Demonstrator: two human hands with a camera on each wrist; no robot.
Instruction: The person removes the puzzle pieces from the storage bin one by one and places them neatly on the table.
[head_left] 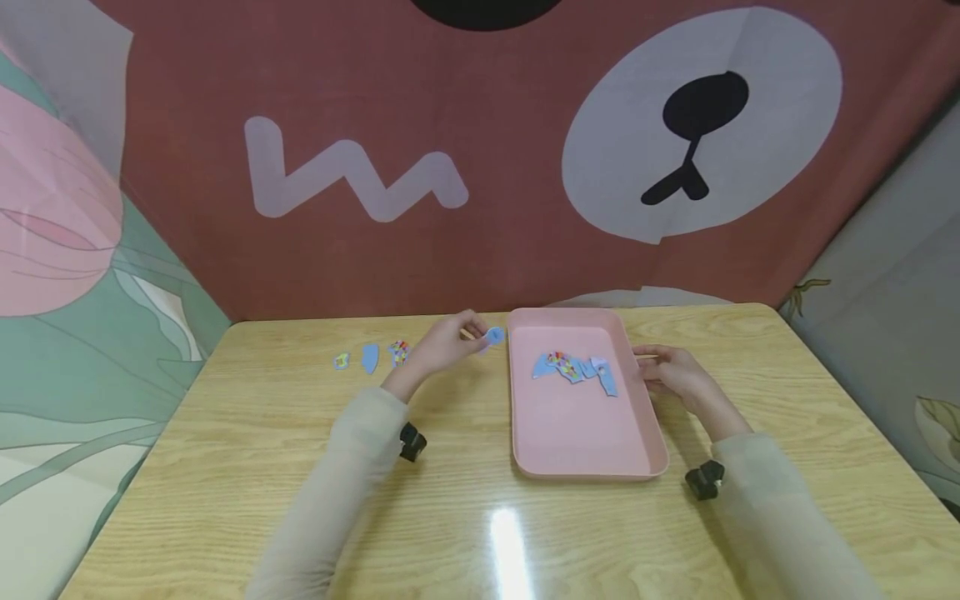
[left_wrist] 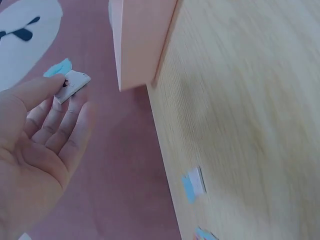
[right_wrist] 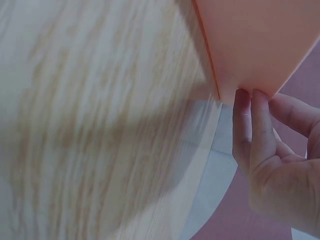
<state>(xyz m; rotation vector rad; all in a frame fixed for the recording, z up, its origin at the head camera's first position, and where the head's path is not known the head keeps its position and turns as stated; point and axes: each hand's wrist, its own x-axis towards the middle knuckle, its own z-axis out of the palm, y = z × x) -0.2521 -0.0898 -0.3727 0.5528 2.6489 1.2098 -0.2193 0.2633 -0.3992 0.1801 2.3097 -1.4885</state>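
My left hand (head_left: 453,340) pinches a small blue and pale puzzle piece (head_left: 495,335) between thumb and fingers, just outside the left rim of a pink tray (head_left: 585,442). Seen from the left wrist, that piece (left_wrist: 75,82) is held by its edge, away from the tray wall (left_wrist: 142,45). Inside the tray lie several blue puzzle pieces (head_left: 607,380), some with a bright multicoloured pattern, touching or overlapping in a row. The fingers of my right hand (head_left: 675,375) rest against the outer right wall; in the right wrist view fingertips (right_wrist: 243,97) touch that pink wall (right_wrist: 260,45).
Left of the tray, on the wooden table (head_left: 262,467), lie a small yellow-green piece (head_left: 342,361), a plain blue piece (head_left: 370,358) and a multicoloured piece (head_left: 399,352) close to my left wrist. A printed cloth (head_left: 510,250) hangs behind the table's far edge.
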